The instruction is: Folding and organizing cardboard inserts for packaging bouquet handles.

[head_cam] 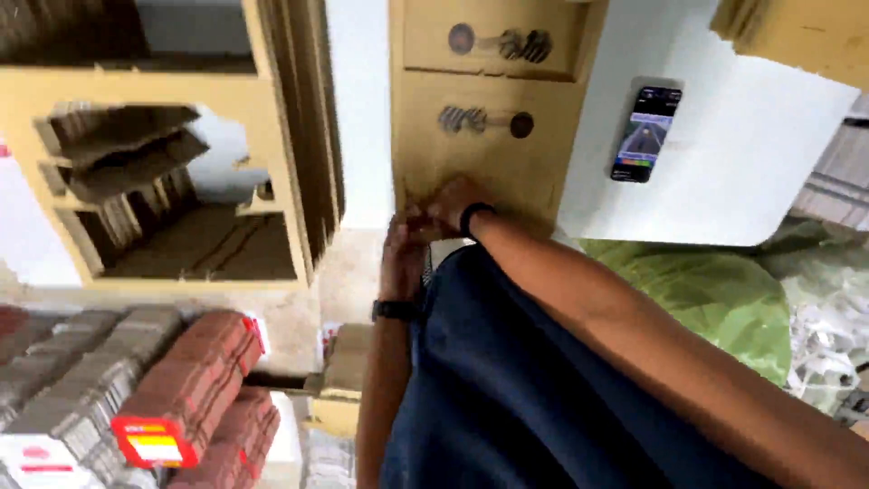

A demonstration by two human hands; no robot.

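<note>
A flat brown cardboard panel (484,149) with dark round marks lies ahead of me. Both hands meet at its near edge. My right hand (450,201), with a black band on the wrist, presses and grips that edge, its arm reaching in from the lower right. My left hand (404,246), with a black watch on the wrist, comes up from below and curls its fingers on the same edge, touching the right hand. Blur hides the fingertips. A dark blue garment (507,380) fills the space under my arms.
A phone (645,134) with a lit screen lies on a white surface (742,181) at the right. Open cardboard boxes (172,190) stand at the left. Bundled red-brown (195,376) and grey (81,371) stacks sit at the lower left. A green bag (715,290) lies at the right.
</note>
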